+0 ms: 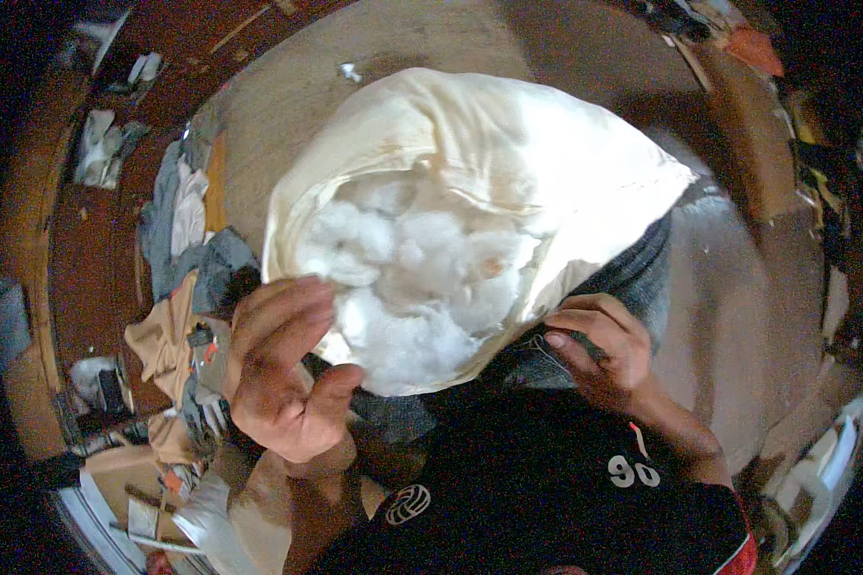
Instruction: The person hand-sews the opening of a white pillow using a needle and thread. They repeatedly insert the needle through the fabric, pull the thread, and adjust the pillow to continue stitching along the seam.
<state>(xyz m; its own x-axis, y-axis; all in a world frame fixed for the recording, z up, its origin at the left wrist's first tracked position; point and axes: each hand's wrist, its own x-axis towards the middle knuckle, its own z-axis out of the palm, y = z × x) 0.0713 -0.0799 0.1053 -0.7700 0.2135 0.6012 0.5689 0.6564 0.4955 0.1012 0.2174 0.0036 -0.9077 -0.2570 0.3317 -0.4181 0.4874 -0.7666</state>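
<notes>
A cream cloth cover [537,134] lies across my lap, its mouth turned toward me. White fluffy stuffing [422,259] fills the opening in loose clumps. My left hand [288,374] is at the left rim of the opening, thumb and fingers apart, with nothing visible in it. At the lower right rim, the thumb and index finger of my right hand [599,350] come together. A thin pale line like a thread [532,347] runs from those fingertips toward the cloth edge; whether a needle is there is too small to tell.
Grey and tan cloth pieces [168,335] are heaped on the left. A small white scrap [350,72] lies on the floor beyond the cover. Boxes and loose items [134,489] sit at the lower left, and an orange-red item [753,50] shows at the far right.
</notes>
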